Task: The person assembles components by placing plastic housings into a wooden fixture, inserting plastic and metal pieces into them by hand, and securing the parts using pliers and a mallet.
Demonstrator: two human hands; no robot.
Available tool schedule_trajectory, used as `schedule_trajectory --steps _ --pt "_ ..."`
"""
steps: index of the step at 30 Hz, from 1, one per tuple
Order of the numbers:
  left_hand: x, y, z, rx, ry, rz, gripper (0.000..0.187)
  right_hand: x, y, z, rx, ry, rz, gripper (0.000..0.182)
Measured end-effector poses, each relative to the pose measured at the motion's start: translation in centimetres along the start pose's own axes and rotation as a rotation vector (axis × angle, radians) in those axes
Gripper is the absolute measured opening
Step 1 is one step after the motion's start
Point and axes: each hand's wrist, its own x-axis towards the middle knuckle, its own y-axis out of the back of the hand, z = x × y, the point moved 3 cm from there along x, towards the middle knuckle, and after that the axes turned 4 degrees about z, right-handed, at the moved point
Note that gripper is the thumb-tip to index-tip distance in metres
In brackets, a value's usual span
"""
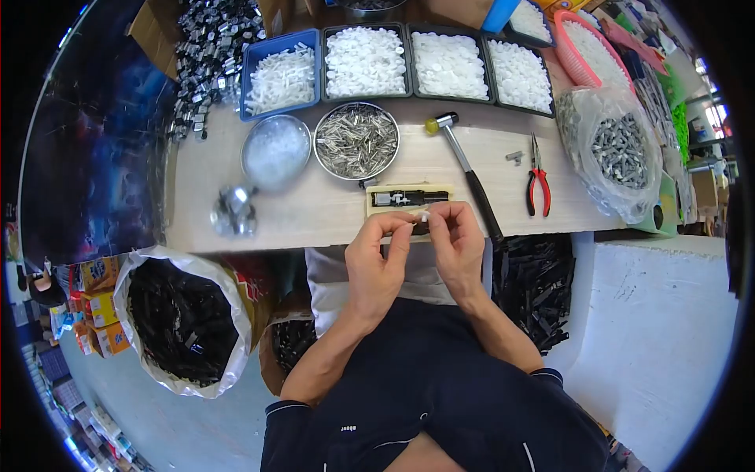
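Both of my hands are close together at the table's front edge. My right hand pinches a small white plastic piece between thumb and fingers. With fingertips closed, my left hand meets it at a small dark part, mostly hidden by the fingers. Just beyond them lies a cream-coloured holder with a black housing in it, fitted with a metal block and a white piece. A hammer with a black handle lies right of the holder.
Behind stand a round bowl of metal pins, a blue tray and black trays of white pieces. Red-handled pliers and a bag of metal parts are at right. A sack of black parts stands below left.
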Motion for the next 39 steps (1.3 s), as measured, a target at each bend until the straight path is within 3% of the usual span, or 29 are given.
schedule_trajectory --steps 8,14,17,20,23,26,29,32,35,39 --pt "-0.6 0.0 0.2 0.057 0.002 0.049 0.007 -1.2 -0.5 -0.6 -0.032 0.021 0.002 0.007" --pt "-1.0 0.0 -0.4 0.096 -0.122 0.076 0.006 -1.7 -0.8 -0.5 -0.101 0.066 0.029 0.008" --pt "-1.2 -0.2 0.2 0.246 -0.300 0.119 0.007 -1.7 -1.0 -0.7 -0.289 0.420 0.028 0.010" --pt "-1.1 0.0 0.3 0.311 -0.368 0.114 0.009 -1.8 -1.0 -1.1 -0.306 0.454 0.017 0.014" --pt "-0.4 0.9 0.1 0.293 -0.217 0.009 0.015 -1.3 -0.3 -1.3 -0.160 0.141 -0.130 0.014" --pt "-0.1 1.4 -0.6 0.126 0.066 -0.092 0.019 -0.2 0.9 -1.0 -0.125 0.158 -0.366 0.016" --pt "0.1 1.5 -0.8 0.136 0.151 -0.180 0.019 0.6 1.7 -2.3 -0.324 0.323 -0.563 0.016" --pt "0.3 1.5 -0.6 0.186 0.128 -0.245 0.018 0.7 1.7 -2.5 -0.323 0.326 -0.585 0.015" --pt "0.6 1.6 -0.4 0.237 0.050 -0.288 0.021 0.8 1.5 -2.7 -0.351 0.359 -0.564 0.013" --pt "0.7 1.1 -0.5 0.435 -0.340 -0.066 0.014 2.5 1.2 -1.8 -0.493 0.538 -0.415 0.013"
